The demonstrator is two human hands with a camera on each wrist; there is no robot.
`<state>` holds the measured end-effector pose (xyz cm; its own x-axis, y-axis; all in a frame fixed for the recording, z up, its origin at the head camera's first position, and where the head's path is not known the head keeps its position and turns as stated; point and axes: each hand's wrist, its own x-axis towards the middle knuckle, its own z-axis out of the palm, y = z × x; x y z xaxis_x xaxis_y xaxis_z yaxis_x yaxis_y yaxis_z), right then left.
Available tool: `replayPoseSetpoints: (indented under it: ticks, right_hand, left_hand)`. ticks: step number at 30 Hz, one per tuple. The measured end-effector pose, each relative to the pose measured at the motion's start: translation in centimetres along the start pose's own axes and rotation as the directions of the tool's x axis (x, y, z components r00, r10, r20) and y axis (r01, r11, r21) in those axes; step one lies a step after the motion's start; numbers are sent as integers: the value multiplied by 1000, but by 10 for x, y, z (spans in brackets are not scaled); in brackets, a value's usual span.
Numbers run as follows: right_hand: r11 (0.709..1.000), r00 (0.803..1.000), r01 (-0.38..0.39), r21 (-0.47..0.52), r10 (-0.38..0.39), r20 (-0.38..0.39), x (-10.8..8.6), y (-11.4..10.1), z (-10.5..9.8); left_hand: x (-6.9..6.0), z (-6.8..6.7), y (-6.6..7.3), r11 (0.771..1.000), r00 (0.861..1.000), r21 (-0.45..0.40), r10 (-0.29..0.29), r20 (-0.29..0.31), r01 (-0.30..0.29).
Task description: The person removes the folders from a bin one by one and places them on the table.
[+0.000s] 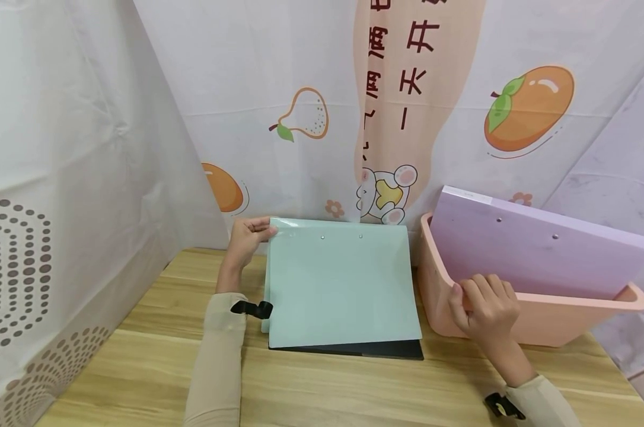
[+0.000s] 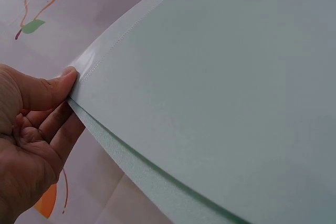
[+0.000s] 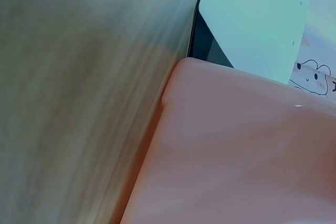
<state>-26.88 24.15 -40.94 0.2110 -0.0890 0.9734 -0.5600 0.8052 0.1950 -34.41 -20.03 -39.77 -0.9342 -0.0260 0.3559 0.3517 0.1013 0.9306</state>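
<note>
A pale green folder with two small rivets is lifted at its far edge, above a black flat item on the table. My left hand pinches its upper left corner between thumb and fingers; the left wrist view shows the thumb on the folder's clear edge strip. At the right, my right hand grips the front rim of a pink bin, fingers curled over it. The bin holds a leaning purple folder. The right wrist view shows the bin's wall but not the hand's fingers.
The wooden table extends left and in front of the folder. Behind it hangs a white curtain printed with fruit and characters. Another curtain with dotted patterns closes off the left side.
</note>
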Motion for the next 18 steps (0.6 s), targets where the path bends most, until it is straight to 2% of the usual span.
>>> replayPoseSetpoints:
  ticks: [11, 18]
  right_hand:
    - [1000, 1000, -3, -6, 3, 8, -1, 0, -1]
    - [1000, 1000, -2, -7, 2, 20, -1, 1, -2]
  left_hand:
    - [2, 7, -6, 997, 998, 54, -57, -14, 58]
    - [3, 11, -10, 994, 998, 93, -52, -33, 55]
